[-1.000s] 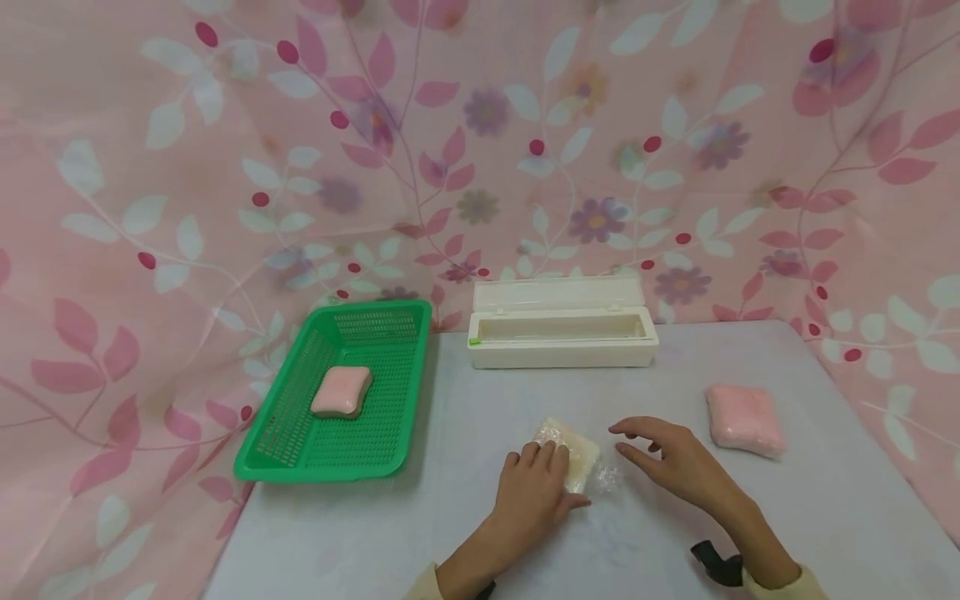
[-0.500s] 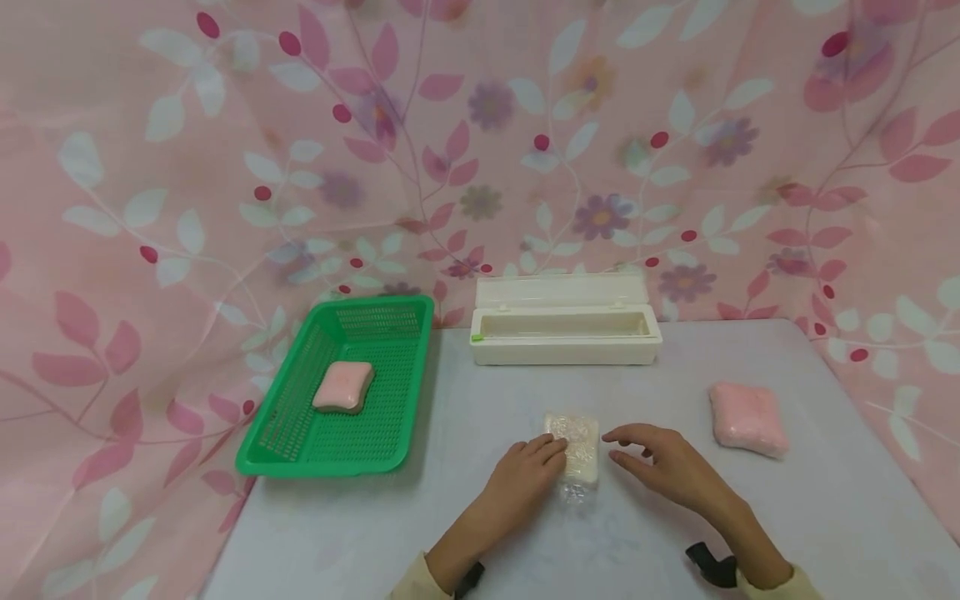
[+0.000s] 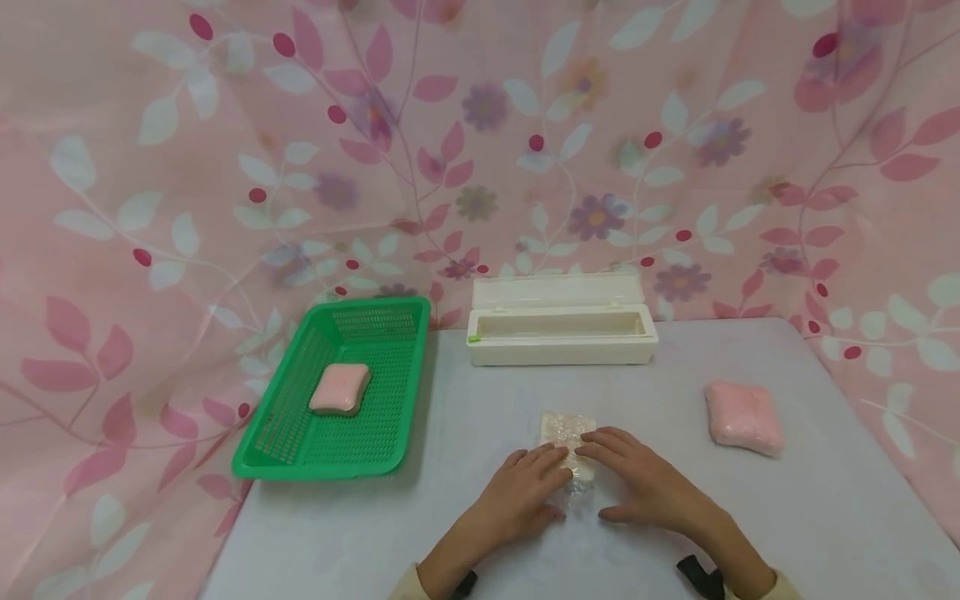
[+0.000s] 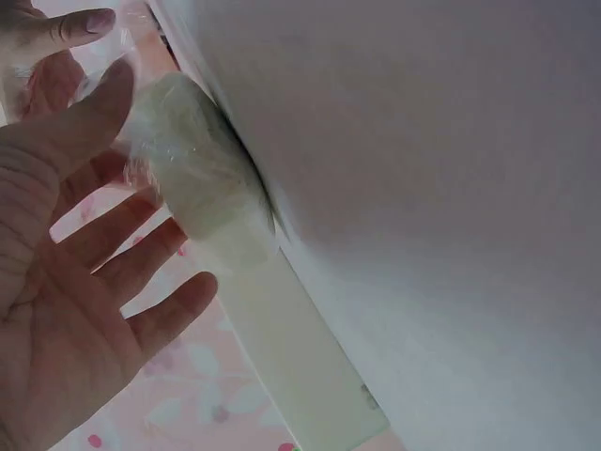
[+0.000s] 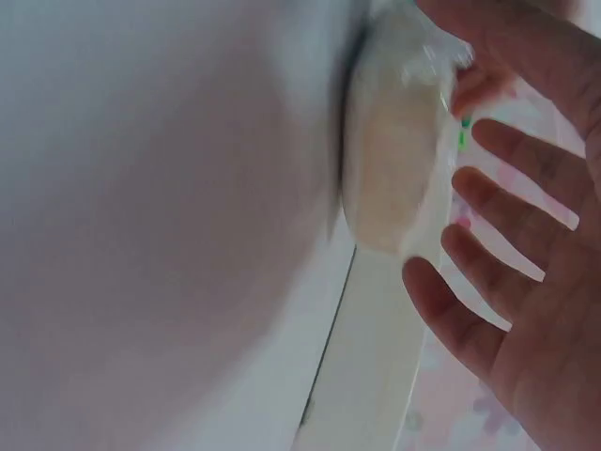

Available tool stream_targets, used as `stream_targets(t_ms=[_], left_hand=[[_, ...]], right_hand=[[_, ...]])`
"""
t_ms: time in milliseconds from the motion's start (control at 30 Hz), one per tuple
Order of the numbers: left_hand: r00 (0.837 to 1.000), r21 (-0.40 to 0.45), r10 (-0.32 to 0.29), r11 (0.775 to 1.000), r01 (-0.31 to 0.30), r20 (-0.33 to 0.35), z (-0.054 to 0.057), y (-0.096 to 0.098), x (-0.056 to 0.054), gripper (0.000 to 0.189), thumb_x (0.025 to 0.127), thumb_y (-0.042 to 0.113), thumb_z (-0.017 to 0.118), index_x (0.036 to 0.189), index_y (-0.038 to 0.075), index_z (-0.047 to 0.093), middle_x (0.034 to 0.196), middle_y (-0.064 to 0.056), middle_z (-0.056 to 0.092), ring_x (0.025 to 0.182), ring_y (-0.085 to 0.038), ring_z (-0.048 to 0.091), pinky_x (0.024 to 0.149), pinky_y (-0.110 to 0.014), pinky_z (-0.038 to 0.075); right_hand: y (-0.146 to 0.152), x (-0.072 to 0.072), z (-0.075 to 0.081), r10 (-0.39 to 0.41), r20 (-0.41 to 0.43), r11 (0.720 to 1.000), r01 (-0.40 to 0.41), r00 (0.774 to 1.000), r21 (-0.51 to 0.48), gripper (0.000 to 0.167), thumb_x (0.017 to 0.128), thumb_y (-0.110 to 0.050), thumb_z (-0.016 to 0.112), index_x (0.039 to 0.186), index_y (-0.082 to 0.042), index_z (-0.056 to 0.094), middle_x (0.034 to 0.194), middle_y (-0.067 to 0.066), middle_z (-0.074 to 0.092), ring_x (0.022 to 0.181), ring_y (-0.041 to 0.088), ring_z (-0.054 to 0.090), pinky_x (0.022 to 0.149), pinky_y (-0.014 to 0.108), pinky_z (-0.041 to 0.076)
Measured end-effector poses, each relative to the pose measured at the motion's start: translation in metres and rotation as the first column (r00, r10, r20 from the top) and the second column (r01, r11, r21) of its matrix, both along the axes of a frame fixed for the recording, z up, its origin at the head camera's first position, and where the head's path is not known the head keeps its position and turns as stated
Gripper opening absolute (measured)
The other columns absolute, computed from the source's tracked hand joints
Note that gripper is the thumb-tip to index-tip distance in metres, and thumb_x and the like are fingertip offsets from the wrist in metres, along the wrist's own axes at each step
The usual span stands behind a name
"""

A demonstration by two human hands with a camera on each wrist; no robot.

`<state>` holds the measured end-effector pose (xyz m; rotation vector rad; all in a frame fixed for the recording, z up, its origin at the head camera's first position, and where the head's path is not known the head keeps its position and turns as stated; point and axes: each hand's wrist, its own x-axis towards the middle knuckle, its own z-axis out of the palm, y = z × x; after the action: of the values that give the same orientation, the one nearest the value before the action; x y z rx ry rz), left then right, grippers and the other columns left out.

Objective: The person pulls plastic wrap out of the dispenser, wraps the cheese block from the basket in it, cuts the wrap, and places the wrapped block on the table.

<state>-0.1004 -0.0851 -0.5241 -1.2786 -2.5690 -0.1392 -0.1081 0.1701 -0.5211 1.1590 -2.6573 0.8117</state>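
Note:
A cream soap bar (image 3: 558,425) in clear plastic wrap lies on the table, with crinkled film loose at its near end. My left hand (image 3: 517,496) has its fingers stretched over the bar's left side and near part. From the other side, my right hand (image 3: 647,483) reaches its fingertips to the bar's right edge, thumb spread apart. In both wrist views the wrapped soap stands close to extended fingers: the left hand (image 4: 84,272) and the right hand (image 5: 549,254) are not curled round it. Whether each fingertip touches is hard to tell.
A green basket (image 3: 408,417) at the left contains one pink soap bar (image 3: 341,389). At the back stands a white cling film dispenser box (image 3: 562,353), lid up. Another pink soap bar (image 3: 744,418), seemingly wrapped, lies right. A floral curtain hangs behind the table (image 3: 480,400).
The wrapped soap has turned from slanted to nearly straight, its loose film end now facing me. My right hand has moved left to the bar; the left fingers have stayed on or over it.

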Motion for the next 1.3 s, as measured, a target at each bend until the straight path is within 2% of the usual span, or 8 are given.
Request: stream_targets(t_ms=[133, 267, 367, 533, 667, 867, 1033, 1300], left_hand=[[0.999, 0.046, 0.026, 0.999, -0.024, -0.042, 0.001, 0.005, 0.000, 0.028, 0.084, 0.038, 0.078, 0.101, 0.022, 0.062, 0.128, 0.003, 0.057, 0.119, -0.015, 0.052, 0.089, -0.033, 0.045], [0.997, 0.082, 0.045, 0.996, -0.040, -0.055, 0.003, 0.006, 0.001, 0.014, 0.085, 0.027, 0.077, 0.090, 0.023, 0.064, 0.111, 0.008, 0.060, 0.102, -0.011, 0.052, 0.079, -0.028, 0.043], [0.996, 0.134, 0.063, 0.990, -0.054, -0.066, 0.004, 0.005, 0.002, 0.009, 0.088, 0.021, 0.073, 0.091, 0.022, 0.065, 0.103, 0.009, 0.061, 0.096, -0.011, 0.053, 0.073, -0.025, 0.042], [0.992, 0.213, 0.098, 0.974, -0.080, -0.077, 0.004, 0.006, 0.001, 0.006, 0.093, 0.019, 0.068, 0.094, 0.020, 0.062, 0.099, 0.009, 0.065, 0.092, -0.011, 0.058, 0.066, -0.022, 0.041], [0.989, 0.239, 0.139, 0.963, -0.122, -0.054, 0.004, 0.008, -0.001, 0.010, 0.094, 0.018, 0.067, 0.089, 0.018, 0.058, 0.083, 0.008, 0.066, 0.074, -0.010, 0.057, 0.058, -0.020, 0.037], [0.974, 0.278, 0.207, 0.934, -0.223, 0.086, 0.007, 0.016, -0.008, 0.010, 0.094, 0.015, 0.066, 0.086, 0.014, 0.060, 0.066, 0.007, 0.055, 0.058, -0.006, 0.047, 0.052, -0.019, 0.034], [0.960, 0.335, 0.242, 0.901, -0.277, 0.143, 0.009, 0.024, -0.016, 0.017, 0.091, 0.010, 0.067, 0.080, 0.012, 0.056, 0.060, 0.007, 0.050, 0.052, -0.003, 0.039, 0.047, -0.018, 0.031], [0.921, 0.305, 0.320, 0.875, -0.377, 0.222, 0.002, 0.030, -0.022, 0.021, 0.088, 0.010, 0.069, 0.081, 0.012, 0.050, 0.057, 0.008, 0.047, 0.048, -0.006, 0.038, 0.044, -0.021, 0.030]], right_hand=[[-0.013, 0.003, -0.008, 0.015, -0.104, 1.000, -0.016, 0.994, -0.010, 0.070, 0.062, -0.037, 0.092, 0.121, -0.015, 0.063, 0.132, 0.002, 0.056, 0.126, 0.024, 0.046, 0.091, 0.049, 0.047], [-0.019, 0.004, -0.010, 0.020, -0.200, 0.998, -0.033, 0.980, -0.059, 0.045, 0.068, -0.029, 0.089, 0.107, -0.020, 0.068, 0.119, -0.004, 0.062, 0.115, 0.019, 0.053, 0.086, 0.042, 0.048], [-0.021, 0.004, -0.009, 0.003, -0.227, 0.994, -0.028, 0.974, -0.107, 0.033, 0.073, -0.017, 0.086, 0.102, -0.020, 0.071, 0.113, -0.005, 0.066, 0.109, 0.018, 0.057, 0.084, 0.040, 0.050], [-0.022, 0.006, -0.006, -0.068, -0.219, 0.985, 0.030, 0.973, -0.170, 0.029, 0.076, -0.009, 0.083, 0.102, -0.017, 0.073, 0.110, -0.004, 0.069, 0.104, 0.017, 0.062, 0.080, 0.038, 0.053], [-0.026, 0.009, -0.005, -0.190, -0.145, 0.972, 0.165, 0.971, -0.169, 0.026, 0.080, -0.013, 0.082, 0.104, -0.019, 0.074, 0.103, -0.008, 0.069, 0.095, 0.010, 0.064, 0.075, 0.033, 0.054], [-0.033, 0.012, -0.004, -0.387, 0.016, 0.914, 0.386, 0.922, -0.122, 0.016, 0.082, -0.020, 0.081, 0.097, -0.022, 0.076, 0.093, -0.010, 0.072, 0.084, 0.008, 0.067, 0.070, 0.032, 0.053], [-0.039, 0.003, -0.001, -0.431, 0.131, 0.888, 0.446, 0.893, -0.116, 0.009, 0.085, -0.020, 0.078, 0.094, -0.021, 0.076, 0.086, -0.012, 0.073, 0.076, 0.009, 0.066, 0.066, 0.033, 0.050], [-0.041, -0.009, -0.006, -0.408, 0.241, 0.879, 0.451, 0.880, -0.157, 0.013, 0.081, -0.017, 0.082, 0.085, -0.023, 0.070, 0.073, -0.019, 0.064, 0.067, 0.001, 0.060, 0.060, 0.027, 0.047]])
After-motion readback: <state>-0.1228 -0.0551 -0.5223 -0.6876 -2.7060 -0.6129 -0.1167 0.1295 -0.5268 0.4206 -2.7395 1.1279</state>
